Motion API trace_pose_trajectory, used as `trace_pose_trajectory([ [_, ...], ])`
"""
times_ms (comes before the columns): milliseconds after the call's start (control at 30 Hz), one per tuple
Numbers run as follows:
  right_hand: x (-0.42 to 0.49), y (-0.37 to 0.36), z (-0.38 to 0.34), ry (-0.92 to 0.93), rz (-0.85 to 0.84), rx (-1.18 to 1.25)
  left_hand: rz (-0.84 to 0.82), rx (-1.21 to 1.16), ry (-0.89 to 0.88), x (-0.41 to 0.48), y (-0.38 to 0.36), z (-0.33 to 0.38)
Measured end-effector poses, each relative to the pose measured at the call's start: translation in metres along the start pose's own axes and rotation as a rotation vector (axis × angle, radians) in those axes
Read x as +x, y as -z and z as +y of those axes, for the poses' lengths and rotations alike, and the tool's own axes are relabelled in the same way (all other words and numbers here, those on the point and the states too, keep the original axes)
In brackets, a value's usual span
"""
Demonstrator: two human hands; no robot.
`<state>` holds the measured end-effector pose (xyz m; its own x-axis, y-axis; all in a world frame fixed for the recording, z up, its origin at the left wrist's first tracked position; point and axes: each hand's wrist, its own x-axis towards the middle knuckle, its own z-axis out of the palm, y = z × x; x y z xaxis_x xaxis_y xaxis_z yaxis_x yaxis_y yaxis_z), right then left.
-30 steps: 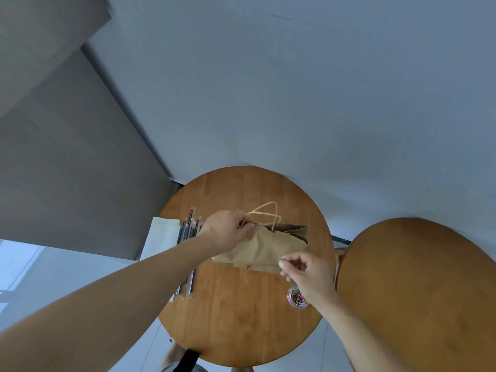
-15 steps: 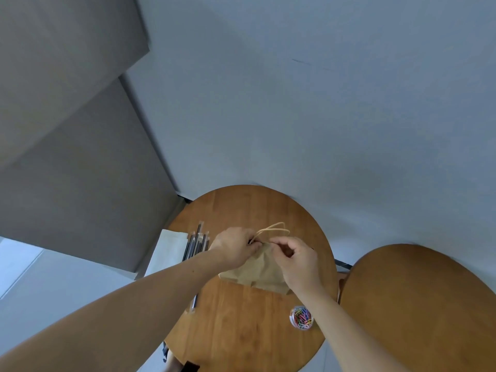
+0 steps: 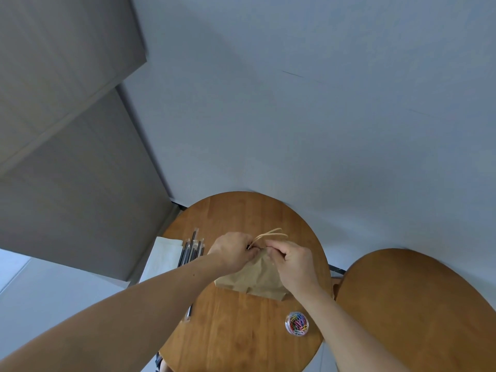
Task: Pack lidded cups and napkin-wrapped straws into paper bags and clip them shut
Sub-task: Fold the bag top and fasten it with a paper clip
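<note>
Both hands are up at the mouth of the bag (image 3: 249, 283), dead centre of the frame. The left hand (image 3: 233, 255) has its fingers curled in, pinching the folded top edge from the left side. The right hand (image 3: 295, 267) pinches the same edge from the right, fingertips almost meeting the left's. Whether a clip sits between those fingers, I cannot tell; it's hidden.

The bag lies on the table (image 3: 241, 339), its long axis running from lower centre up toward the handles (image 3: 271, 233), which poke out just above the knuckles. So the mouth is right between the two hands, and that's where any clip has to go on.

The clip tub (image 3: 297, 324) sits lower right of the bag, near the right forearm. The right hand is clearly the nearer one for a reach there.

The count: one bag, one tub, two handle loops. One bundle of straws (image 3: 192, 251) lies at the left, perhaps half a dozen, too tight to count exactly, on one stack of napkins (image 3: 163, 255). No cups in view. A second table (image 3: 416, 304) stands at the right.
</note>
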<state>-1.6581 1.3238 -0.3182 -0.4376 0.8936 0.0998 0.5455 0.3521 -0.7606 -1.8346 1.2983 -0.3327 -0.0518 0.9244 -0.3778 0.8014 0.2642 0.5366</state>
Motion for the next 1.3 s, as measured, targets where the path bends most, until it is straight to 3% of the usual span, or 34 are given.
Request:
trace_pose_trajectory([
  [200, 0.008, -0.001, 0.005, -0.153, -0.007, -0.024, 0.026, -0.008, -0.022, 0.000, -0.002, -0.001],
  [500, 0.015, -0.012, 0.010, -0.106, -0.032, -0.003, 0.054, -0.099, -0.025, -0.002, -0.005, -0.008],
  [867, 0.022, -0.014, 0.011, -0.097, -0.107, -0.032, 0.057, -0.036, -0.059, -0.001, -0.005, -0.009],
  [1300, 0.021, -0.017, 0.018, -0.031, -0.205, -0.230, 0.064, -0.080, -0.027, -0.007, -0.009, -0.009],
])
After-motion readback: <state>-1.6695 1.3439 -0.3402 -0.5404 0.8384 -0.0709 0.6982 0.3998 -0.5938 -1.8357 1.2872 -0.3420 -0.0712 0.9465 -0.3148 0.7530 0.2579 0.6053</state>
